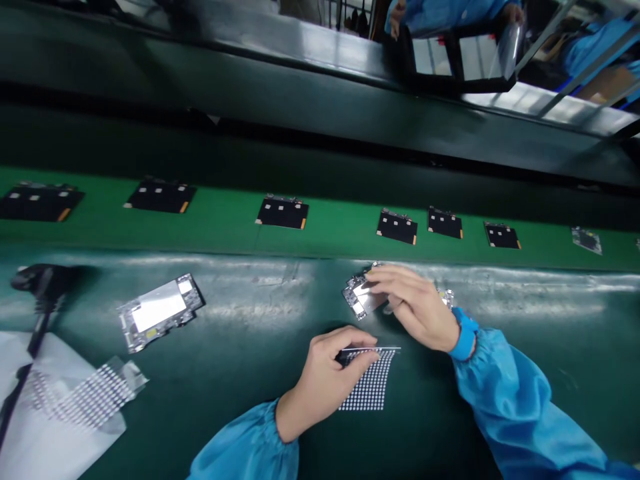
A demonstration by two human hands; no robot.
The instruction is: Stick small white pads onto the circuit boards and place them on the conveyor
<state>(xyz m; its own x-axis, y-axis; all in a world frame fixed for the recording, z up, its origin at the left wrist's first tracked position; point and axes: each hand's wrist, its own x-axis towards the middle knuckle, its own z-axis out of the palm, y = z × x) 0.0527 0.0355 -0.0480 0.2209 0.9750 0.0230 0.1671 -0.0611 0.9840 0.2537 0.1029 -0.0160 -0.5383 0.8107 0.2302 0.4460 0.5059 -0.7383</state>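
Observation:
My left hand is closed on a sheet of small round white stickers, pinched along its upper edge between thumb and fingers. Just beyond it, my right hand reaches over a circuit board with a shiny metal plate. Its fingers are stretched out, the tips at the board's right part; whether something tiny is under them I cannot make out. Partly hidden behind the right wrist lies another board. A blue band is around that wrist. To the left, a further circuit board lies flat on the dark green surface.
A green strip carries several black-covered boards beyond my hands. At left are a black plug with cable, white paper and another dotted sheet. A person in blue is across, near a black tray.

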